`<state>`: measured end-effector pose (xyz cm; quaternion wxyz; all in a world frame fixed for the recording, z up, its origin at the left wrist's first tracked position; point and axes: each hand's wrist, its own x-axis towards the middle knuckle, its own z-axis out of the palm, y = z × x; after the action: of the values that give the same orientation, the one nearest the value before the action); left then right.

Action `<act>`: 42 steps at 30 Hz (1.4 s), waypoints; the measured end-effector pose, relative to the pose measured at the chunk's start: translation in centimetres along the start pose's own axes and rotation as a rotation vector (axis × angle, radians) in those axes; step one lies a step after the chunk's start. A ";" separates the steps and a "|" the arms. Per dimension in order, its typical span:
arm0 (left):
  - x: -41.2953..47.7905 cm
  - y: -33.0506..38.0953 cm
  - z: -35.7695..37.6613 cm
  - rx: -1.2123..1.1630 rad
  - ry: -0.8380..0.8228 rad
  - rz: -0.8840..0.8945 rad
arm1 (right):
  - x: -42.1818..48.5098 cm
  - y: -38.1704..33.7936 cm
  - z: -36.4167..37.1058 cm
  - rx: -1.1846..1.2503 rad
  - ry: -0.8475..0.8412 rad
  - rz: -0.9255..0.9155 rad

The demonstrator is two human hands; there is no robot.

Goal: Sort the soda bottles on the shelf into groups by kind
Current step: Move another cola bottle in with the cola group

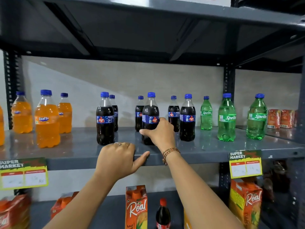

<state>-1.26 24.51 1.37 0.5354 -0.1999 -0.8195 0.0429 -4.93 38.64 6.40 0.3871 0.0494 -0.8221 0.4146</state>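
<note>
Soda bottles with blue caps stand on the grey shelf (206, 151). Orange Fanta bottles (47, 119) are grouped at the left, dark cola bottles (105, 119) in the middle, green Sprite bottles (227, 118) at the right. My right hand (159, 133) is wrapped around the lower half of a front cola bottle (150, 111), which stands upright on the shelf. My left hand (118, 160) grips the shelf's front edge, thumb against the lip and fingers curled on top, just in front of the left cola bottle.
Small orange juice cartons (280, 119) sit at the far right of the shelf. Price tags (245, 164) hang from the front edge. Below stand Real juice cartons (136, 207) and a red-capped cola bottle (163, 214). Another shelf hangs low overhead.
</note>
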 end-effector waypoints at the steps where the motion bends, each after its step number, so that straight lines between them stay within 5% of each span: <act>1: -0.1 -0.1 0.0 0.001 -0.005 0.002 | 0.1 0.0 0.1 -0.014 0.002 0.008; 30: -0.6 -0.5 -0.7 -0.066 -0.084 -0.002 | -0.2 0.0 1.0 -0.055 0.032 -0.002; 37: -1.0 -4.4 -3.4 -0.492 0.063 -0.430 | -3.9 -3.5 2.4 0.045 0.408 -0.381; 42: -3.1 -13.6 -5.6 -0.534 0.240 -0.582 | -7.9 -10.2 9.0 0.252 0.280 -0.572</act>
<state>1.02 10.06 5.00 0.5465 -0.0953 -0.7559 -0.3478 -0.70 23.58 4.43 0.5876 0.2679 -0.6562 0.3903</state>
